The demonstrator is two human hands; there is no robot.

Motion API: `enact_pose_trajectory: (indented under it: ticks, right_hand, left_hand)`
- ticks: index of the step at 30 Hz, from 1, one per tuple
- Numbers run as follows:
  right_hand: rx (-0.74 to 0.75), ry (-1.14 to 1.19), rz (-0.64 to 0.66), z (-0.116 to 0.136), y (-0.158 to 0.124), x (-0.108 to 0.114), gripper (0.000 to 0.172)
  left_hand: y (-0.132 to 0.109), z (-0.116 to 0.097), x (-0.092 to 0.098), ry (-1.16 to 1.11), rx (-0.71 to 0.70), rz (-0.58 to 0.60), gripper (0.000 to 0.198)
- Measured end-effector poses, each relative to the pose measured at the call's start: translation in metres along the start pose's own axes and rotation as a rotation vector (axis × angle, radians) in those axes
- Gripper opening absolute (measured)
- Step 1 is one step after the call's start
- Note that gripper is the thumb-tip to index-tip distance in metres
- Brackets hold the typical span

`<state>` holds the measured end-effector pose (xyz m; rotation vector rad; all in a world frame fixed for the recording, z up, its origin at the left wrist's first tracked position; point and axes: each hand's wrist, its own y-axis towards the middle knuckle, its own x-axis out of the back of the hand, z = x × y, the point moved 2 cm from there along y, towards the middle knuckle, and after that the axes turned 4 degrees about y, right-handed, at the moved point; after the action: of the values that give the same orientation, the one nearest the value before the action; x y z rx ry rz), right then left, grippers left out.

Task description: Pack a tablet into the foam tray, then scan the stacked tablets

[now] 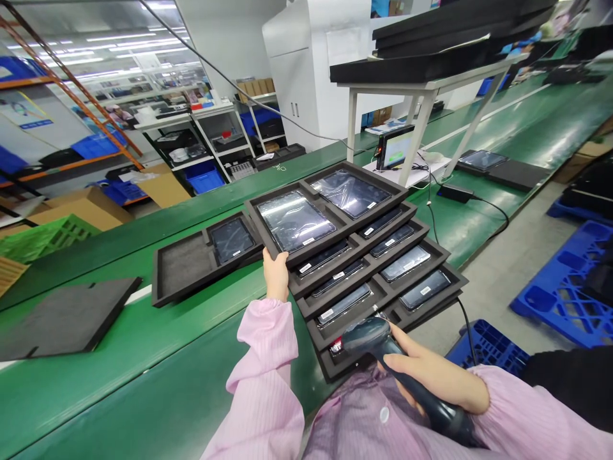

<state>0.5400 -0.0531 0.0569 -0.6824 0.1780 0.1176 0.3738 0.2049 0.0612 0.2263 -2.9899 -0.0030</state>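
My left hand (276,273) is closed on the near left corner of the top black foam tray (330,214). Two tablets in clear film lie in this tray, a left tablet (294,220) and a right tablet (352,191), each with a small white label. Below it, several more foam trays are stacked in steps toward me, with labelled tablets such as one (425,289) at the right. In my right hand (431,370) is a dark handheld barcode scanner (371,335), its head over the lowest trays. The scanner hides part of those trays.
Left of the stack, another foam tray (184,265) holds one tablet (232,240). A flat foam piece (67,316) lies farther left on the green conveyor (158,370). Behind are a white stand (426,89), a small screen (395,148) and a power adapter (454,193); blue pallets (569,281) are at right.
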Motion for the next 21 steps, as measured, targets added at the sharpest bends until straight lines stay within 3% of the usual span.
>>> enact_pose_trajectory:
  ticks: [16, 21]
  right_hand:
    - [0.028, 0.013, -0.058, -0.014, -0.006, -0.010, 0.096]
    - [0.082, 0.093, -0.086, -0.007, -0.010, -0.009, 0.095]
  left_hand:
    - [0.000, 0.000, -0.002, 0.015, -0.001, 0.007, 0.047]
    - [0.004, 0.003, -0.001, 0.049, -0.022, 0.026, 0.046]
